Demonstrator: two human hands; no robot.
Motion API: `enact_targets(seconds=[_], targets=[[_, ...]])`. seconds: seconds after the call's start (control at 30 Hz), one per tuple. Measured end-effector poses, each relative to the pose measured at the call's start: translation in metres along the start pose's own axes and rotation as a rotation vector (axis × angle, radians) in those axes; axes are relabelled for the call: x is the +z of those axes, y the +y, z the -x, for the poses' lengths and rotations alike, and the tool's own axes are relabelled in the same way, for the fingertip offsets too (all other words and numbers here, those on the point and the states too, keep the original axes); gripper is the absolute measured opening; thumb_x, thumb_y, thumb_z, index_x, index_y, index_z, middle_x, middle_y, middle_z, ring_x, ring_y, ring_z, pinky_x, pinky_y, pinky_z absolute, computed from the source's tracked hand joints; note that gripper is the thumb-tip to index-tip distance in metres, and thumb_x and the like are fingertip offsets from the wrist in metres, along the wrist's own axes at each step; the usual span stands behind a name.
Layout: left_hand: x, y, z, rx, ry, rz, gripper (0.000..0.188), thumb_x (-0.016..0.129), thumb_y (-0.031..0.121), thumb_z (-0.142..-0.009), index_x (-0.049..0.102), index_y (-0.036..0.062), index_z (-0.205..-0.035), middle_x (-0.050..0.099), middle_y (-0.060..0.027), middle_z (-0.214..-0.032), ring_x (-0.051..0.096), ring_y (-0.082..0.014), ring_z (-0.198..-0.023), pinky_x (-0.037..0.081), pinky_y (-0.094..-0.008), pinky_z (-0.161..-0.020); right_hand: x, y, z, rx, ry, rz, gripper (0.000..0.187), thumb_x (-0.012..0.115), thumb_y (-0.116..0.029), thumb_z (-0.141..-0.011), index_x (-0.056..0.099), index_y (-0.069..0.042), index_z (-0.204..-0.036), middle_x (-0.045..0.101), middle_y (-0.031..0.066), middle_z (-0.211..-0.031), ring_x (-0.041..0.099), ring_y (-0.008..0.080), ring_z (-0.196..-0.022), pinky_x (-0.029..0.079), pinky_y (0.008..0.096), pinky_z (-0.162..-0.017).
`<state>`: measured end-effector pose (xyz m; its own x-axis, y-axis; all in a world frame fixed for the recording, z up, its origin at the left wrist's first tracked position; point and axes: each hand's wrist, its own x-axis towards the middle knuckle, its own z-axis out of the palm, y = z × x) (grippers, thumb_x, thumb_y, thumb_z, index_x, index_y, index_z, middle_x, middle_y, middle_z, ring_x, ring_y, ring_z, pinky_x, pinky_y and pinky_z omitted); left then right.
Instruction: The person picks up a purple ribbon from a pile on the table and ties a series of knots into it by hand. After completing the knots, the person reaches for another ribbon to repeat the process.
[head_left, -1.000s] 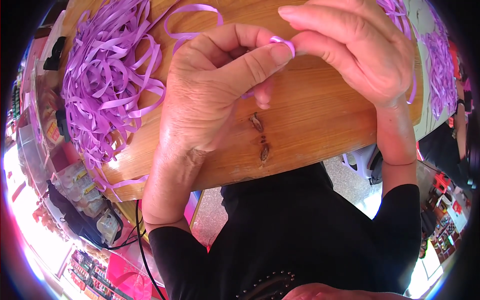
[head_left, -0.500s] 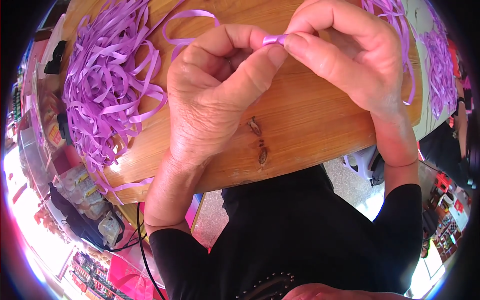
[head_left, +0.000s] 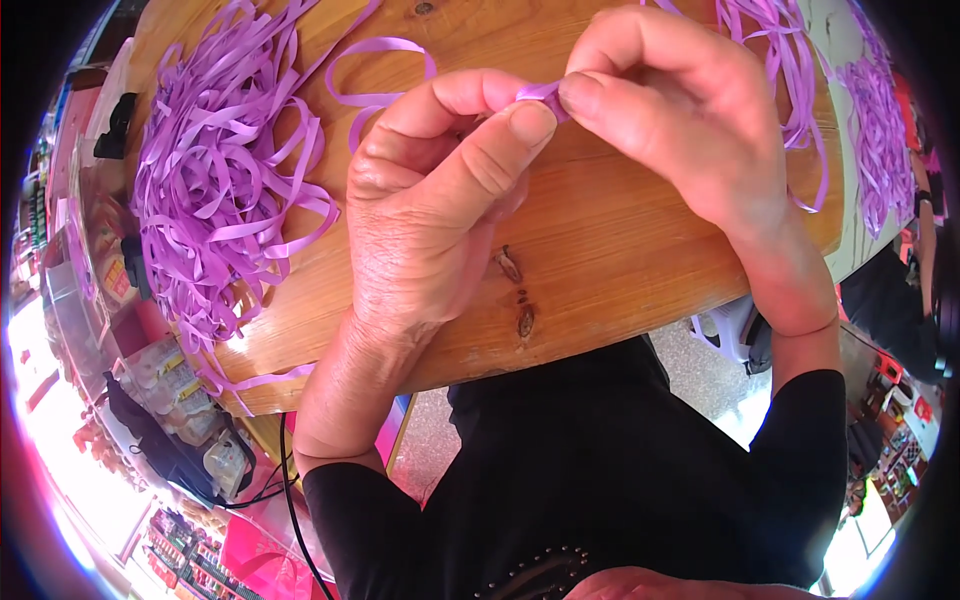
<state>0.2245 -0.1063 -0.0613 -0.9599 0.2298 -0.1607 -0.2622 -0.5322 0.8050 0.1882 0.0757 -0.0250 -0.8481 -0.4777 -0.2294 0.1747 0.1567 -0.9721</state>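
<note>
Between my two hands, above the wooden table, is a short stretch of shiny purple ribbon (head_left: 540, 92). My left hand (head_left: 435, 170) pinches it between thumb and forefinger, the thumb lying on top. From the other side my right hand (head_left: 690, 120) grips the same ribbon with thumb and fingertips pressed together. The fingertips of both hands nearly meet, and most of the held ribbon is hidden by them. Left of my left hand lies a big tangled heap of purple ribbon (head_left: 215, 190), with a loose loop (head_left: 380, 45) trailing toward the fingers.
The wooden table (head_left: 600, 270) has a rounded near edge before my body. More purple ribbons (head_left: 790, 80) lie at its right, and another bundle (head_left: 875, 140) lies on a white surface beyond. Clear plastic bags (head_left: 185, 400) and a black cable (head_left: 290, 500) are at the left.
My left hand has turned a little and shifted slightly down, its thumb farther back from the right fingertips. The ribbon between the fingers now looks folded over. My right hand has moved slightly left.
</note>
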Motion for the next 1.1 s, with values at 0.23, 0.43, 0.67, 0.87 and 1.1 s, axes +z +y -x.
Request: enact_targets(seconds=[0.23,0.43,0.67,0.87,1.1], targets=[[-0.009,-0.003,-0.003,-0.055,-0.111,0.242,0.013,0.063,0.000,-0.084,0.061,0.0003,-0.098,0.059,0.0023,-0.077,0.043,-0.0017,-0.057,0.033,-0.0177,-0.050,-0.001,-0.003,-0.002,-0.126,-0.043,0.041,0.006,0.059,-0.007,-0.087,0.062,-0.002,-0.086,0.058,-0.0020,-0.077,0.051,0.0031,-0.074,0.038,0.0190,-0.064],[0.004,0.001,0.002,0.118,-0.041,-0.229,0.013,0.060,0.005,-0.087,0.060,0.0018,-0.099,0.053,0.0022,-0.073,0.036,-0.0042,-0.055,0.031,-0.0204,-0.050,-0.001,-0.002,0.001,0.153,-0.034,-0.251,0.006,0.060,-0.008,-0.087,0.064,-0.003,-0.087,0.059,-0.0015,-0.078,0.053,0.0052,-0.075,0.039,0.0186,-0.066],[-0.007,-0.005,-0.003,0.007,-0.107,0.091,0.012,0.060,0.006,-0.087,0.060,0.0032,-0.099,0.046,0.0044,-0.068,0.032,-0.0046,-0.055,0.029,-0.0200,-0.051,-0.008,0.035,-0.012,-0.079,-0.150,-0.442,0.027,0.063,0.000,-0.082,0.063,0.001,-0.109,0.063,0.0066,-0.089,0.054,0.0119,-0.080,0.043,0.0245,-0.070],[-0.015,-0.006,-0.007,0.019,-0.171,0.221,0.014,0.061,0.004,-0.087,0.061,0.0021,-0.101,0.055,0.0029,-0.072,0.038,-0.0043,-0.054,0.032,-0.0211,-0.052,0.006,0.010,-0.006,-0.546,0.119,0.259,0.016,0.064,0.003,-0.080,0.062,0.001,-0.096,0.061,0.0083,-0.086,0.058,0.0147,-0.077,0.045,0.0244,-0.067],[-0.015,-0.004,-0.009,-0.015,-0.195,0.253,0.013,0.059,0.004,-0.088,0.061,0.0019,-0.101,0.054,0.0029,-0.071,0.037,-0.0044,-0.053,0.031,-0.0210,-0.051,-0.002,-0.028,0.005,-0.432,0.131,0.692,0.020,0.066,0.007,-0.074,0.063,0.002,-0.093,0.059,0.0109,-0.081,0.058,0.0214,-0.067,0.045,0.0263,-0.058]])
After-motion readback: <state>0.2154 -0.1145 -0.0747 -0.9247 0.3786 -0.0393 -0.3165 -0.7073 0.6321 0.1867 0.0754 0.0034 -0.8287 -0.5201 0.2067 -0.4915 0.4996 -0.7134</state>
